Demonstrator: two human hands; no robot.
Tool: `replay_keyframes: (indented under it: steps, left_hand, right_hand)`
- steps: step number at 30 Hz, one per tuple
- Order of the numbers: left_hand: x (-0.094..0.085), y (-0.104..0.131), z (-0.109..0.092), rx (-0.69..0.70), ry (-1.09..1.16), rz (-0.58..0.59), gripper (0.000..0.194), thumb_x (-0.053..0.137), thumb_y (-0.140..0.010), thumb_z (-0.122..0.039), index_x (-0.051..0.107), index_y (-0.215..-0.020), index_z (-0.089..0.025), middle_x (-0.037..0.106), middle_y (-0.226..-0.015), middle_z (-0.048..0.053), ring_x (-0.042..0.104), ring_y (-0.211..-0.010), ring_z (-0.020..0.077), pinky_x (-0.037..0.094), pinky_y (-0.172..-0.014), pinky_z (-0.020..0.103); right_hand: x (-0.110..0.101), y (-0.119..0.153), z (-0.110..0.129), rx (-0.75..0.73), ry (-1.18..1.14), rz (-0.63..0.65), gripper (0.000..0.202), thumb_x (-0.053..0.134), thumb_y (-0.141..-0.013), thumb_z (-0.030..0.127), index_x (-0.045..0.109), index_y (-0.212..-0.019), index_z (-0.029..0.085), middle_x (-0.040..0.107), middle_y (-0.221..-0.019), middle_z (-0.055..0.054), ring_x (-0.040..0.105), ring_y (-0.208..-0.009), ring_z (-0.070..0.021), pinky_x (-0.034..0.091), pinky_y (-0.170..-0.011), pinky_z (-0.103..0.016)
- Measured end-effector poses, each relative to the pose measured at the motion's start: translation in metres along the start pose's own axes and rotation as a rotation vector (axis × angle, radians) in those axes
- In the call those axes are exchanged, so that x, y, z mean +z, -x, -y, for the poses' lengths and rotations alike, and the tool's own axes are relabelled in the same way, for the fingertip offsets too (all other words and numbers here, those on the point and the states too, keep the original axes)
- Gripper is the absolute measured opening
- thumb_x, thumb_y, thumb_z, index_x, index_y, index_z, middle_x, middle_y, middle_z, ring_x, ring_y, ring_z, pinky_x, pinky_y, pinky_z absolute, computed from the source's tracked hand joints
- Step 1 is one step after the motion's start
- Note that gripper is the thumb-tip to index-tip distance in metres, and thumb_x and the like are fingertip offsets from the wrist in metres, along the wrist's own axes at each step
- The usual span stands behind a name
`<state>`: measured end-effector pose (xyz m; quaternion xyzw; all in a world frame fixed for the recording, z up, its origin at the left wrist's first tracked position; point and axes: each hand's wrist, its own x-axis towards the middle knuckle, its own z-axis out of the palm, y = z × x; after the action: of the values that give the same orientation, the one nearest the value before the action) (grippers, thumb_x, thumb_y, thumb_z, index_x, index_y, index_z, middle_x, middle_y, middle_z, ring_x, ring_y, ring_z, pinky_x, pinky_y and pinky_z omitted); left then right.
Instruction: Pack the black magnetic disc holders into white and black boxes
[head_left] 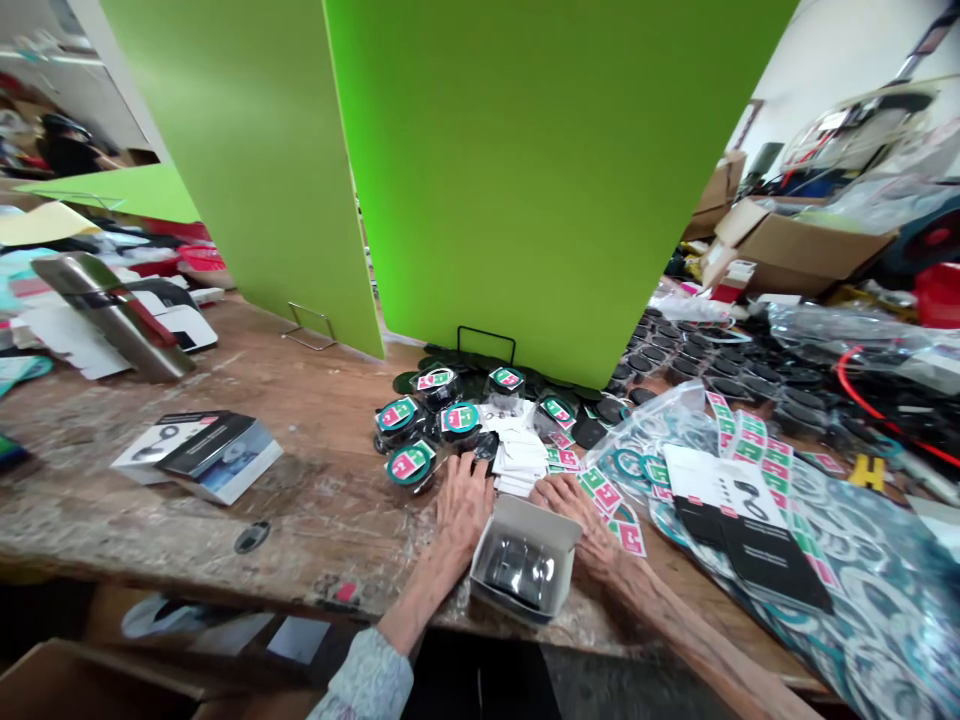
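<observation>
My left hand (463,492) lies palm down with its fingers stretched forward and apart, beside a small dark wrapped piece (486,446) and the left edge of a pile of white folded slips (519,455). At the pile's right edge, my right hand (571,505) has its fingers bent together; the fingertips are hidden. Between my forearms stands an open white box (516,608) with a black, shiny wrapped item (517,572) inside. Beyond the hands sit several black round pieces with teal rings and pink-green stickers (411,462). Sticker strips (604,492) lie by my right hand.
Green panels (525,180) stand behind the work area on wire feet (486,340). Right lie a plastic bag of teal rings (840,540), black printed sleeves (750,525) and many dark discs (675,350). Left are printed boxes (217,455) and a metal flask (112,315).
</observation>
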<state>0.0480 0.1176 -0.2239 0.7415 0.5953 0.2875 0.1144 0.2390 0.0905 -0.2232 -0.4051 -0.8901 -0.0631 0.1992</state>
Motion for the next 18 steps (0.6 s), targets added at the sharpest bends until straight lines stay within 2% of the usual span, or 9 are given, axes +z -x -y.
replay_keyframes:
  steps: [4, 7, 10, 15, 18]
  left_hand:
    - [-0.003, 0.000, 0.001, -0.014, -0.128, -0.022, 0.027, 0.038, -0.091, -0.026, 0.064, -0.095, -0.017, 0.057, -0.101, 0.014, 0.049, -0.101, 0.0323, 0.044, -0.085, 0.046]
    - [-0.003, -0.002, 0.002, -0.019, -0.189, -0.029, 0.027, 0.040, -0.091, -0.029, 0.064, -0.096, -0.017, 0.057, -0.100, 0.014, 0.049, -0.100, 0.0331, 0.044, -0.083, 0.045]
    - [-0.002, -0.006, 0.002, -0.003, -0.221, -0.013, 0.029, 0.038, -0.092, -0.029, 0.065, -0.095, -0.019, 0.058, -0.097, 0.013, 0.050, -0.098, 0.0316, 0.044, -0.081, 0.043]
    - [-0.002, -0.010, 0.000, 0.006, -0.213, -0.017, 0.028, 0.046, -0.090, -0.035, 0.065, -0.102, -0.019, 0.058, -0.108, 0.014, 0.049, -0.103, 0.0313, 0.043, -0.086, 0.046]
    - [-0.004, -0.009, -0.002, 0.013, -0.161, -0.020, 0.027, 0.046, -0.089, -0.034, 0.065, -0.101, -0.019, 0.059, -0.108, 0.014, 0.049, -0.104, 0.0324, 0.044, -0.084, 0.045]
  right_hand:
    - [-0.009, 0.000, -0.002, 0.081, -0.071, -0.077, 0.031, 0.040, -0.085, 0.005, 0.058, -0.105, 0.020, 0.062, -0.106, -0.011, 0.056, -0.105, -0.0288, 0.042, -0.100, -0.047]
    - [-0.017, 0.002, -0.001, 0.229, -0.154, -0.160, 0.024, 0.036, -0.088, 0.009, 0.055, -0.098, 0.021, 0.061, -0.095, -0.009, 0.058, -0.094, -0.0276, 0.048, -0.086, -0.046]
    - [-0.022, 0.003, -0.003, 0.373, -0.255, -0.223, 0.015, 0.034, -0.093, 0.018, 0.048, -0.095, 0.022, 0.058, -0.087, -0.005, 0.059, -0.081, -0.0215, 0.050, -0.072, -0.036]
    - [-0.020, -0.003, -0.018, 0.658, -0.637, -0.348, 0.013, 0.039, -0.092, 0.031, 0.046, -0.092, 0.021, 0.056, -0.078, 0.000, 0.055, -0.068, -0.0152, 0.046, -0.060, -0.027]
    - [-0.014, -0.006, -0.026, 0.688, -0.758, -0.365, 0.019, 0.043, -0.088, 0.033, 0.047, -0.100, 0.019, 0.060, -0.084, -0.002, 0.058, -0.071, -0.0151, 0.046, -0.062, -0.026]
